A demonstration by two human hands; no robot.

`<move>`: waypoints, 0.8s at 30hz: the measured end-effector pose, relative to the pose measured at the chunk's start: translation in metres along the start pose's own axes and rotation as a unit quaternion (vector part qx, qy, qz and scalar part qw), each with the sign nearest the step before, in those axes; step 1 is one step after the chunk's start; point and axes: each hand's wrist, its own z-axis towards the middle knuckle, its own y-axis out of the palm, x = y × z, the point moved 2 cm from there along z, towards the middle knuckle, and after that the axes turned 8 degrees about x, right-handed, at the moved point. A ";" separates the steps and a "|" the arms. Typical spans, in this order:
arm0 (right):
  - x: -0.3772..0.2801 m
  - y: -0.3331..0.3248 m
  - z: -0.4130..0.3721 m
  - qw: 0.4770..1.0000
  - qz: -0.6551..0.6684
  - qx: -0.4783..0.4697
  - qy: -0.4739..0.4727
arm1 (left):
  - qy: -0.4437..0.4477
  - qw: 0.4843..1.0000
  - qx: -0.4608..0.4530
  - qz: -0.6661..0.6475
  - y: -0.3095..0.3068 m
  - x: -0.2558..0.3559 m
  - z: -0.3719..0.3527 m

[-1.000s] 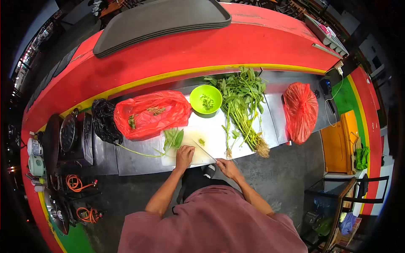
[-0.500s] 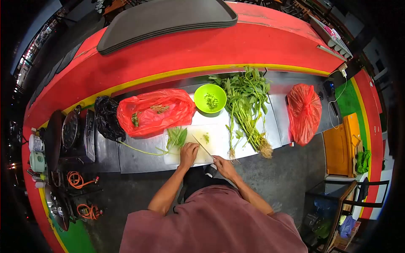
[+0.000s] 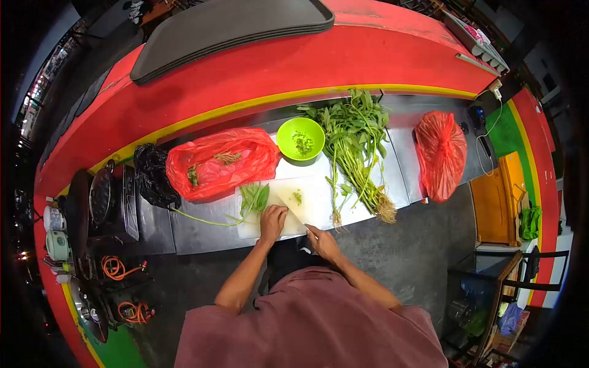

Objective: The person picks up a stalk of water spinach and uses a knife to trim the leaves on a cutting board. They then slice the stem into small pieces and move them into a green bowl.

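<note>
My left hand point(image 3: 273, 222) is closed over the stem end of a leafy green sprig point(image 3: 254, 197) on the white cutting board point(image 3: 247, 230). In my right hand point(image 3: 323, 241) is a knife point(image 3: 295, 213), its blade slanting across the board close to my left fingers. Small chopped green pieces point(image 3: 297, 196) lie just beyond the blade. A lime-green bowl point(image 3: 286, 136) with cut bits inside stands behind the board. To its right spreads a large bunch of leafy greens point(image 3: 354, 144), roots toward me. One long stem point(image 3: 205, 219) trails left off the board.
An open red plastic bag point(image 3: 211, 184) with plant scraps and a black bag point(image 3: 154, 178) sit left of the board. Farther left is a stove point(image 3: 126, 202). A tied red bag point(image 3: 440, 156) stands at the right. Black trays point(image 3: 233, 40) are stacked on the red ledge.
The view has shifted slightly. The knife blade now shows broader and flatter beside my left fingers; both hands keep nearly the same places.
</note>
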 end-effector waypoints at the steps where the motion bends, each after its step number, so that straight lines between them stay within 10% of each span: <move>1: -0.002 0.001 0.003 1.000 -0.009 0.010 -0.021 | 0.006 1.000 0.000 0.004 0.000 -0.001 0.000; 24: -0.007 0.008 0.028 0.997 0.008 0.033 -0.071 | 0.008 1.000 0.007 0.014 -0.002 0.000 -0.004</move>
